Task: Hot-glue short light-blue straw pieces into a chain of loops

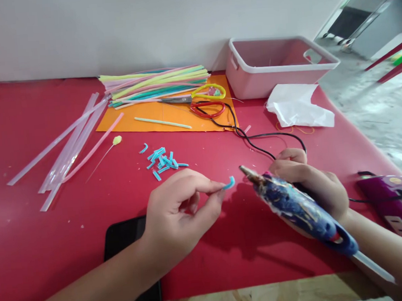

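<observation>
Between thumb and forefinger, my left hand (181,216) pinches a short curled piece of blue pipe cleaner (229,183). My right hand (313,184) is wrapped round a blue, glue-stained hot glue gun (294,206). Its nozzle points left, a little to the right of the blue piece and apart from it. A clear glue stick pokes out of the gun's rear end. Beyond my left hand lies a small pile of cut blue pipe cleaner pieces (165,160). A yellow bud on a thin wire (116,140) lies left of the pile.
Colored pipe cleaners (158,84) and scissors (208,108) lie on an orange envelope (116,121). Clear glue sticks (73,145) are at left, a pink bin (261,80) and white paper (297,104) at back right. A phone (124,231), black cord (265,135) and purple power strip (390,201) are near.
</observation>
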Demonstrator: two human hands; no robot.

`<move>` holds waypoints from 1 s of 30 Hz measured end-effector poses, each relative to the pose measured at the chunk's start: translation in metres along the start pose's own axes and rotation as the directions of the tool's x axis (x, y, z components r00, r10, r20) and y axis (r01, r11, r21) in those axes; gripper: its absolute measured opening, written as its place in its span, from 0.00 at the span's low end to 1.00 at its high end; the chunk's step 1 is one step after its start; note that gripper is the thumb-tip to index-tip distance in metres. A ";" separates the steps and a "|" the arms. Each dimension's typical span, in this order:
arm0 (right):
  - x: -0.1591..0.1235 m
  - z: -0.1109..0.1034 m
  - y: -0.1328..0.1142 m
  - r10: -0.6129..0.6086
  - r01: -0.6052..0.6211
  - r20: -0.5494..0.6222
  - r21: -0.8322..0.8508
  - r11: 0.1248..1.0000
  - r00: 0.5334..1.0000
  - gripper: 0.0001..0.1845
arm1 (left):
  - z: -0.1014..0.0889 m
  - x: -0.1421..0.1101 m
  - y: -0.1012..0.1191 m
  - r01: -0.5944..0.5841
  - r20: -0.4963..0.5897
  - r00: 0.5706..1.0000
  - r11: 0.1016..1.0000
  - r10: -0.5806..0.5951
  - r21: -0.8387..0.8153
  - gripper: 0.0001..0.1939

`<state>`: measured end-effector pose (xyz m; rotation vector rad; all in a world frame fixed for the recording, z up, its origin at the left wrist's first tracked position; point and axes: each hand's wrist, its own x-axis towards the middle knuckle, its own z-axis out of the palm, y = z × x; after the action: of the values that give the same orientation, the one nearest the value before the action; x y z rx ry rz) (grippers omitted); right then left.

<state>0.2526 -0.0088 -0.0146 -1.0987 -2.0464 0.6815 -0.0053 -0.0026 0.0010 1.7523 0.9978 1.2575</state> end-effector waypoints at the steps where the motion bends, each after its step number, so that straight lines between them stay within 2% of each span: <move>1: 0.004 -0.001 -0.001 -0.077 0.076 -0.024 -0.026 0.997 0.997 0.05 | -0.001 0.000 0.000 -0.018 -0.005 1.000 1.000 0.018 0.001 0.04; 4: 0.013 -0.002 -0.005 -0.279 0.269 -0.044 -0.159 0.950 0.959 0.04 | -0.002 0.001 0.002 0.005 -0.007 1.000 0.999 -0.006 -0.034 0.05; 8: 0.016 -0.002 -0.008 -0.344 0.336 0.002 -0.213 0.917 0.939 0.04 | -0.002 0.003 0.002 0.115 -0.012 0.993 0.982 -0.118 -0.150 0.05; 13: 0.014 -0.001 -0.005 -0.350 0.350 0.041 -0.210 0.913 0.936 0.06 | -0.002 0.004 0.002 0.254 0.036 0.967 0.932 -0.254 -0.258 0.04; 16: 0.013 0.000 -0.002 -0.342 0.346 0.052 -0.208 0.915 0.938 0.06 | -0.002 0.004 0.002 0.305 0.072 0.952 0.906 -0.297 -0.294 0.03; 21: 0.012 0.000 -0.001 -0.329 0.341 0.093 -0.196 0.919 0.940 0.07 | -0.002 0.005 0.002 0.329 0.078 0.944 0.884 -0.322 -0.333 0.02; 30: 0.015 0.003 -0.005 -0.330 0.331 0.038 -0.202 0.922 0.943 0.04 | -0.002 0.004 0.003 0.368 0.093 0.928 0.847 -0.361 -0.383 0.03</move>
<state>0.2421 0.0010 -0.0085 -0.8281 -2.2714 0.3058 -0.0057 -0.0003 0.0054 1.1921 0.9353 1.1003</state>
